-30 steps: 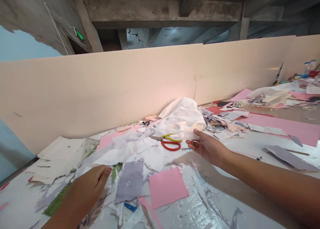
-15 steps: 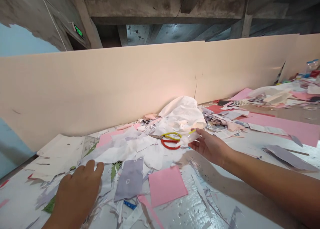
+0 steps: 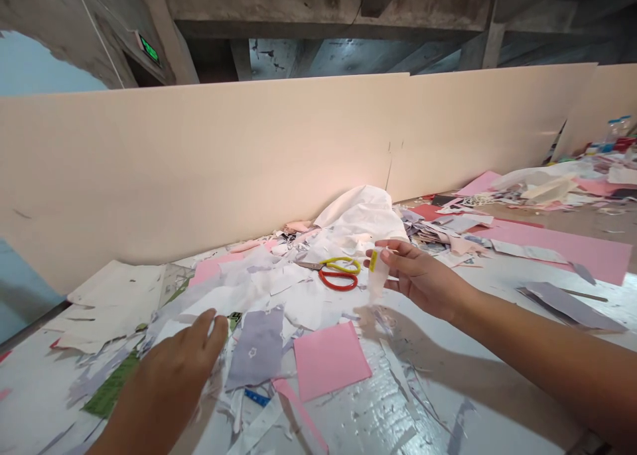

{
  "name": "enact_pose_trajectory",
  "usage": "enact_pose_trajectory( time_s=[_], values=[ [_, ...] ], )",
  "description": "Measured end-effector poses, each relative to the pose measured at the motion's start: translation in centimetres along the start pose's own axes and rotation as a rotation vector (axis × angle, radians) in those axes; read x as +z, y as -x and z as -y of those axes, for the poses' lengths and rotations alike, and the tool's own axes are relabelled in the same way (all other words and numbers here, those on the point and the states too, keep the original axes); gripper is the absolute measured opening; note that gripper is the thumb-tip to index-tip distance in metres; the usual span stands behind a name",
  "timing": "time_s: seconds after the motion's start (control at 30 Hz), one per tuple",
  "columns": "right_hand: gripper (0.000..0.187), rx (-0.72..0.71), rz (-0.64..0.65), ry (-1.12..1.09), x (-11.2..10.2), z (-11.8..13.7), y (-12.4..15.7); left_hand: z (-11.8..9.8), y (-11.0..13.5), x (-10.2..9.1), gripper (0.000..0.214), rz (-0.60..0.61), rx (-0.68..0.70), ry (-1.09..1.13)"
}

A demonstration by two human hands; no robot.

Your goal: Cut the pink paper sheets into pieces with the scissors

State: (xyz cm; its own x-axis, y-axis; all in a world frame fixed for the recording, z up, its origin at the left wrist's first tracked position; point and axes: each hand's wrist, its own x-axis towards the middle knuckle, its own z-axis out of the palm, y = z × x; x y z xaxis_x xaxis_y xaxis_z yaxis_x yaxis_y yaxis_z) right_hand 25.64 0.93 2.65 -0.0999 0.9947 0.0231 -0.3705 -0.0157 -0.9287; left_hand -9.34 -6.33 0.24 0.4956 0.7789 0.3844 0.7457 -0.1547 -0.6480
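Note:
My right hand (image 3: 423, 276) is closed, pinching a small translucent white strip with a yellow patch (image 3: 378, 269) between thumb and fingers, above the table. Just left of it lie scissors (image 3: 338, 273) with one yellow and one red handle, blades pointing left over white scraps. My left hand (image 3: 182, 365) hovers low over the scraps on the left, back up, fingers loosely stretched and nothing visible in them. To its right are a grey-purple fabric piece (image 3: 256, 347) with a small white flower mark and a square pink sheet (image 3: 332, 360).
A tall cream board (image 3: 199, 176) stands along the back. Against it rests a crumpled white cloth (image 3: 361, 213). White sheets (image 3: 112, 302) lie at left, a large pink sheet (image 3: 557, 246) at right. A blue tape-measure piece (image 3: 257, 396) lies near the front; bottles (image 3: 617, 133) stand far right.
My right hand has raised and turned the translucent strip, so its yellow patch now faces me. My left hand has shifted right, towards the grey-purple piece. The scissors stay among the scraps.

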Motion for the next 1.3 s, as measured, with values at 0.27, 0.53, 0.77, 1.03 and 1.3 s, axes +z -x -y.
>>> enact_pose_trajectory(
  time_s=[0.27, 0.53, 0.77, 1.03, 1.3],
  values=[
    [0.027, -0.193, 0.090, 0.074, -0.1, 0.4, 0.5, -2.5, -0.5, -0.8, 0.038, -0.265, 0.183, 0.283],
    [0.027, -0.212, 0.066, 0.151, -0.2, 0.3, 0.3, -6.4, -1.1, -1.2, 0.035, -0.274, 0.404, 0.691],
    [0.029, -0.313, 0.107, 0.339, 0.3, -0.4, 0.9, -7.7, -0.6, 0.4, 0.061, -0.118, 0.404, 0.737],
    [0.033, -0.355, 0.109, 0.441, 0.3, -1.2, 1.1, -7.9, -0.6, 1.3, 0.070, -0.172, 0.454, 0.725],
    [0.030, -0.216, 0.068, 0.174, 0.9, -1.5, 0.8, -7.5, -1.1, -0.5, 0.075, 0.011, 0.432, 0.804]
  ],
)
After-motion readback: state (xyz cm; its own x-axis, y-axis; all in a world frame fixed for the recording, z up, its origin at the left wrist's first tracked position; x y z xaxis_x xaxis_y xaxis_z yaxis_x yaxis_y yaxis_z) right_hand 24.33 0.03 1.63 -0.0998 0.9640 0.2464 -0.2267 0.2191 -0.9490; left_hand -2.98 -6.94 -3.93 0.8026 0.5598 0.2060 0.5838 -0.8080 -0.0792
